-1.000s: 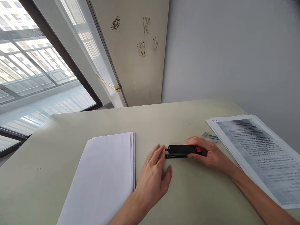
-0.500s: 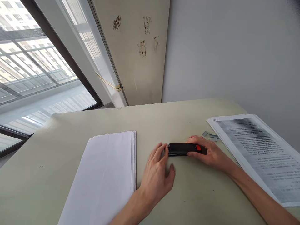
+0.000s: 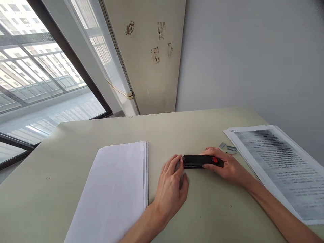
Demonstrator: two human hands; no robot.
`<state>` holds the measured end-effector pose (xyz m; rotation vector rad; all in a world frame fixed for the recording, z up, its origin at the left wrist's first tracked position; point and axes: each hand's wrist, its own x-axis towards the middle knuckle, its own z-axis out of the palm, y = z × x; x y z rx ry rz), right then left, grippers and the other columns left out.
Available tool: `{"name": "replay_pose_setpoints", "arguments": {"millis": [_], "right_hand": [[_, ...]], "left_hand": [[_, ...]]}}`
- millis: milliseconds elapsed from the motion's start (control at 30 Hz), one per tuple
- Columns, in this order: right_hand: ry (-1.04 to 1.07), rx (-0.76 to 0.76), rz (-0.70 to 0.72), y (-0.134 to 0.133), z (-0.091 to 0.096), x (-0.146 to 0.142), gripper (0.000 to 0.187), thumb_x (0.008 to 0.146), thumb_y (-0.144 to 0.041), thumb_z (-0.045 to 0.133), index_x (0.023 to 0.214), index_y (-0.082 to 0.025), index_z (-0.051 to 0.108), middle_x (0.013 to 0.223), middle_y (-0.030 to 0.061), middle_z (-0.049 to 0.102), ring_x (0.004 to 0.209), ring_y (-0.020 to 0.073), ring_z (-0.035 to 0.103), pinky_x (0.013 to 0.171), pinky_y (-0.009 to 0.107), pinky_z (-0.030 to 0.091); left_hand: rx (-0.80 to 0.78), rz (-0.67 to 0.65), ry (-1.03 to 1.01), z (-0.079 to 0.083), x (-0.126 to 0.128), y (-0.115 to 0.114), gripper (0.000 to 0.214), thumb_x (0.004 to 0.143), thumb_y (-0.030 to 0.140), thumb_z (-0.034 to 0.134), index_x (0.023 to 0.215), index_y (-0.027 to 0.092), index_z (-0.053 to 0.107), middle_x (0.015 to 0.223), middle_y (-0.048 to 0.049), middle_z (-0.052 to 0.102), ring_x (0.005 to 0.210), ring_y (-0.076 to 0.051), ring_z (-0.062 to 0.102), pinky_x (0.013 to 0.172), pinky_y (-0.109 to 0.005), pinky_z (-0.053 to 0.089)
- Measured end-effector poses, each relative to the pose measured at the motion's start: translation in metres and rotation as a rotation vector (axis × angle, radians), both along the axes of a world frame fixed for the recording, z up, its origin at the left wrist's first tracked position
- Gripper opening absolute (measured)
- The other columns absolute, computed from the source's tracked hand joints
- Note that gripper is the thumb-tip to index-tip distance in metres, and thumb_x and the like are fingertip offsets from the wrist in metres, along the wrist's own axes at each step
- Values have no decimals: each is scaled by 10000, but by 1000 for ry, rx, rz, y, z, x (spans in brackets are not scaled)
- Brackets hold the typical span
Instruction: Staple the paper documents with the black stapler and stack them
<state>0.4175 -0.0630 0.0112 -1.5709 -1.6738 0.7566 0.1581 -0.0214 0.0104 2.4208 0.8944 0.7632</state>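
A black stapler (image 3: 196, 161) with a red end lies flat on the pale table (image 3: 177, 128), near its middle. My right hand (image 3: 226, 167) wraps its fingers over the stapler's red end and grips it. My left hand (image 3: 172, 184) rests on the table with its fingers apart, and its fingertips touch the stapler's left tip. A stack of blank white paper (image 3: 116, 189) lies just left of my left hand.
A pile of printed sheets (image 3: 280, 165) lies at the table's right edge. A few loose strips of staples (image 3: 227, 147) sit between that pile and the stapler. A window and a stained panel stand behind the table.
The stapler's left end, which stuck out a second ago, has slid shut. My left hand has moved up against the stapler's left tip. My right hand has kept its grip.
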Motion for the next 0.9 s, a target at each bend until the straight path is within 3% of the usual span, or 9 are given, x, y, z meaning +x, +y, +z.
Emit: {"name": "replay_pose_setpoints", "arguments": {"millis": [333,500,700,800,900], "right_hand": [[1,-58,-22,1,3,1,319,944,-619,712,1078,-337,778,1093,38,775,1222,321,668,932,378,563],[4,-77,-24,0,1,2,337,932,-621,728,1122,-348,779,1197,41,773,1306,339,623,1051,442,520],[22,-116,-27,-2,3,0,351,945,-629,705,1143,-346,765,1228,44,758,1170,309,676,996,441,545],[23,-130,-22,-2,3,0,343,948,-625,706,1153,-355,760,1223,39,767,1267,328,637,1067,467,511],[19,-143,-25,-3,2,0,355,949,-633,702,1169,-360,753,1235,44,770,1378,353,566,1142,513,454]], "left_hand": [[-7,-29,13,1,-3,3,530,977,88,527,1496,196,547,1554,-151,589,1510,-316,502,1186,-536,527],[33,-68,144,8,-19,5,581,1026,168,542,1598,169,439,1640,-189,497,1574,-351,412,1222,-576,483],[131,0,210,30,-68,4,706,1066,292,578,1702,266,274,1673,-125,476,1614,-338,325,1214,-552,492],[208,116,273,38,-107,-7,668,1087,356,550,1700,289,296,1672,-93,484,1602,-336,350,1171,-539,532],[280,173,332,35,-148,-27,660,1082,395,546,1691,249,338,1660,-97,500,1577,-330,400,1148,-483,551]]}}
